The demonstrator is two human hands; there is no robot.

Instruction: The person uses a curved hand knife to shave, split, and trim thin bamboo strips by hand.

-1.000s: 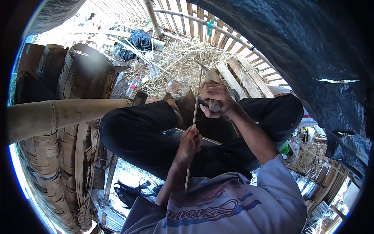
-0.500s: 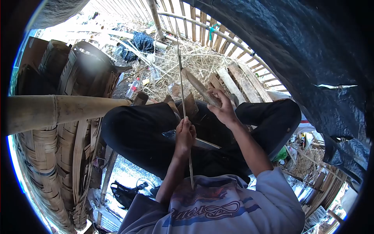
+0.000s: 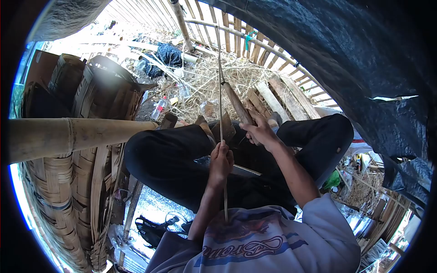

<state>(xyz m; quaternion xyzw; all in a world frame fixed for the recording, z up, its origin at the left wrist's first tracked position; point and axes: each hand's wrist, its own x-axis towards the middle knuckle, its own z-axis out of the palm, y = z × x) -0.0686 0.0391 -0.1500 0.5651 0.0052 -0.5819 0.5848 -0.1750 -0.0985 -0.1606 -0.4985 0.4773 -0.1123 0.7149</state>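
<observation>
My left hand point(image 3: 221, 160) is closed round a long, thin bamboo-like strip point(image 3: 221, 102), which runs upright from my shirt to well beyond my knees. My right hand point(image 3: 261, 130) grips a thick wooden stick point(image 3: 236, 102) that slants up and left. The stick's far end, with a small dark part on it, meets the strip above my left hand. Whether that dark part is a blade, I cannot tell. A flat piece with a shiny edge point(image 3: 246, 171) lies across my lap, partly hidden behind my left hand.
A thick bamboo pole point(image 3: 82, 133) juts in from the left, above woven bamboo baskets point(image 3: 54, 200). Ahead lie straw point(image 3: 227, 68), wooden planks point(image 3: 273, 98) and a plastic bottle point(image 3: 159, 108). A slatted fence point(image 3: 257, 45) stands behind; dark sheeting point(image 3: 355, 63) hangs at the right.
My right hand has closed more fully round the wooden stick and shifted slightly down. The strip's far end has swung a little right. My left hand still holds the strip.
</observation>
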